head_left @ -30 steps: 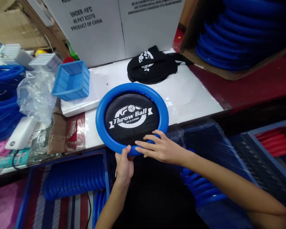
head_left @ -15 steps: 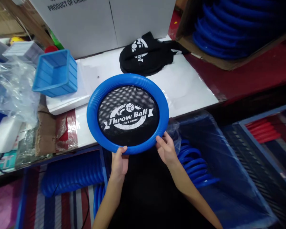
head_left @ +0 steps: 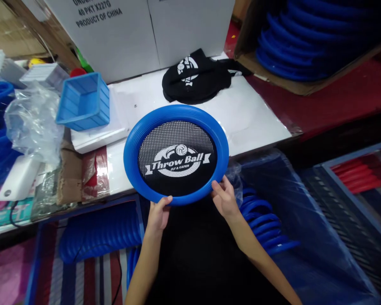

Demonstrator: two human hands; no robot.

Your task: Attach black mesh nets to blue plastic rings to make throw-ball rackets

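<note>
A blue throwing disc (head_left: 133, 156) with a black mesh centre is held up over the front edge of the white worktop (head_left: 254, 114). White "Throw Ball" lettering and a ball picture face me on its mesh. My left hand (head_left: 159, 214) grips the rim at the bottom, thumb on top and fingers underneath, partly hidden. At the lower right of the rim, my right hand (head_left: 225, 197) pinches it with the thumb on top. Behind the disc lies a pile of black printed mesh pieces (head_left: 206, 87).
A blue plastic basket (head_left: 84, 101) stands left on white sheets, beside a clear plastic bag (head_left: 34, 123) and a white device (head_left: 19, 178). Blue rings (head_left: 292, 51) fill a carton at the upper right. Below the worktop are bins with more blue rings (head_left: 98, 235). A white carton (head_left: 127, 42) stands behind.
My right hand has gone from lying spread over the lower right rim and mesh to gripping the rim's lower right. My left hand keeps its hold; the disc is slightly more tilted towards me.
</note>
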